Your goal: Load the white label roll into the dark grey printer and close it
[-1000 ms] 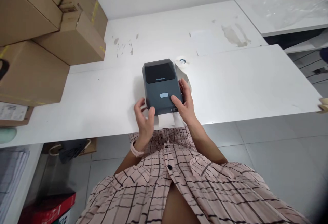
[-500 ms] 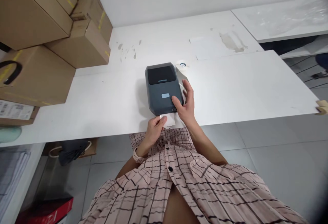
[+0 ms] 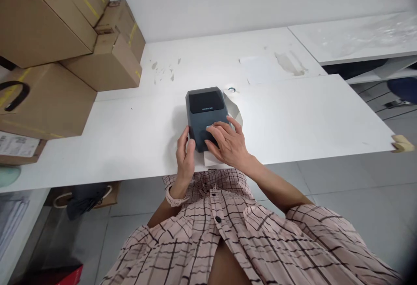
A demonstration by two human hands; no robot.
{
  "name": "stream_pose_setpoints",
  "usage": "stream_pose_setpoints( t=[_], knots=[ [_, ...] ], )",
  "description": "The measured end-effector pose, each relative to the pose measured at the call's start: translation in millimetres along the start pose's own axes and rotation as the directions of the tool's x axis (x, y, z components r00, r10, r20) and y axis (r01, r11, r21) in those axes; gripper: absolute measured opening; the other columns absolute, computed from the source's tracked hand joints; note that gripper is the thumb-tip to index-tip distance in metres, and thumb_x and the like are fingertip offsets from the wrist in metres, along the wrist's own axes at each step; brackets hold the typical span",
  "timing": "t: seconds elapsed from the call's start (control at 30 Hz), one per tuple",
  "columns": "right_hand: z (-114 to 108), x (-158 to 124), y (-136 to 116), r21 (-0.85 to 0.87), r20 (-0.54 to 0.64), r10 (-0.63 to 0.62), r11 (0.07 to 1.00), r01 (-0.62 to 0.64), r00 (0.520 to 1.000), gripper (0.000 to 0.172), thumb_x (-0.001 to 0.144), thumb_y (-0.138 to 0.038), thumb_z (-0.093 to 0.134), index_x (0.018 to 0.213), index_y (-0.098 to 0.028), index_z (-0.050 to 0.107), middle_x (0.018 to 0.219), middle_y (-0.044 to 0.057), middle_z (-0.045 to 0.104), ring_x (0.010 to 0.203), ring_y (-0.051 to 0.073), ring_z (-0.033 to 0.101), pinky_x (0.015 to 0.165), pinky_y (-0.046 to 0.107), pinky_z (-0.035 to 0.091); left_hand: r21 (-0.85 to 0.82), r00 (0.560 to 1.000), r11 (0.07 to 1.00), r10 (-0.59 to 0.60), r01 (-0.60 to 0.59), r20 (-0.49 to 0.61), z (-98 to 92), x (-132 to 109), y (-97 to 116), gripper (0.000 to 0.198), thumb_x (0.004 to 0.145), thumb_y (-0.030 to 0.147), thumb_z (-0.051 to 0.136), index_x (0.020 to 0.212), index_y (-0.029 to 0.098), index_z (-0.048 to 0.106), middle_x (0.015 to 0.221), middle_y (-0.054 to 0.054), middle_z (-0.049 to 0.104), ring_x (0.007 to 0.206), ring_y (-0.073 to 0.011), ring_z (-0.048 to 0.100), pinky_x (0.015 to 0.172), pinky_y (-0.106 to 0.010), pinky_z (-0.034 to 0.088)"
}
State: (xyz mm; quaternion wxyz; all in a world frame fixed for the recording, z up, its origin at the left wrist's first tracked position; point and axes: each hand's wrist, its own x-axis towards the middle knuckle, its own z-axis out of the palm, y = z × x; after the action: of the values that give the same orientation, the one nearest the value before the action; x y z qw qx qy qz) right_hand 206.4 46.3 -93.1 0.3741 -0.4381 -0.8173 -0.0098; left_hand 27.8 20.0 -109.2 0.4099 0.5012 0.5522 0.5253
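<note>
A dark blue-grey label printer [image 3: 203,120] with a black window on top stands on the white table. White label paper [image 3: 211,159] sticks out from its front edge. My right hand [image 3: 230,144] lies over the printer's top near the front, its fingers spread on the light button, which is mostly covered. At the printer's left front side is my left hand [image 3: 185,159], upright with fingers apart, touching or close to the casing; I cannot tell which. Behind my right hand, a strip of backing paper [image 3: 235,104] and a small roll [image 3: 231,90] lie beside the printer.
Cardboard boxes [image 3: 74,98] are stacked on the left of the table [image 3: 312,120]. A yellowish block [image 3: 403,143] sits at the table's right corner. Clear plastic wrap [image 3: 368,31] lies on the far right surface. A dark bag [image 3: 86,198] is under the table at left.
My left hand has let go of the label paper and moved to the printer's left side. My right hand has shifted from the right side onto the top, over the button.
</note>
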Motion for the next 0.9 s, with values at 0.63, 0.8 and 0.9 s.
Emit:
stream_pose_setpoints(
  t=[0.63, 0.8, 0.9],
  knots=[
    [-18.7, 26.6, 20.1, 0.524, -0.233, 0.324, 0.836, -0.163, 0.917, 0.069, 0.107, -0.061, 0.037, 0.167, -0.046, 0.006, 0.174, 0.005, 0.030, 0.160, 0.032, 0.034, 0.125, 0.064, 0.039, -0.132, 0.977, 0.969, 0.213, -0.209, 0.021, 1.7, 62.2, 19.8, 0.067, 0.099, 0.060, 0.055, 0.159, 0.035, 0.038, 0.166, -0.007, 0.047, 0.160, -0.0294, 0.034, 0.130, -0.049, 0.031],
    [-2.0, 91.2, 53.0, 0.381, -0.333, 0.231, 0.920, -0.094, 0.914, 0.080, 0.105, -0.066, 0.038, 0.167, -0.042, -0.008, 0.177, 0.006, 0.020, 0.163, 0.033, 0.026, 0.126, 0.067, 0.034, 0.045, 0.999, 0.999, -0.027, 0.026, 0.016, 13.2, 99.4, -17.8, 0.072, 0.087, 0.038, 0.072, 0.154, 0.026, 0.046, 0.163, -0.015, 0.048, 0.155, -0.0343, 0.041, 0.127, -0.055, 0.032],
    [11.4, 118.8, 74.3, 0.302, -0.355, 0.208, 0.948, -0.098, 0.911, 0.083, 0.104, -0.067, 0.040, 0.168, -0.039, -0.004, 0.176, 0.006, 0.022, 0.163, 0.034, 0.025, 0.127, 0.063, 0.035, 0.084, 0.996, 0.994, -0.070, 0.066, 0.047, 18.9, 105.3, -29.5, 0.070, 0.085, 0.033, 0.071, 0.150, 0.024, 0.050, 0.158, -0.015, 0.054, 0.150, -0.0345, 0.047, 0.124, -0.055, 0.035]
  ],
)
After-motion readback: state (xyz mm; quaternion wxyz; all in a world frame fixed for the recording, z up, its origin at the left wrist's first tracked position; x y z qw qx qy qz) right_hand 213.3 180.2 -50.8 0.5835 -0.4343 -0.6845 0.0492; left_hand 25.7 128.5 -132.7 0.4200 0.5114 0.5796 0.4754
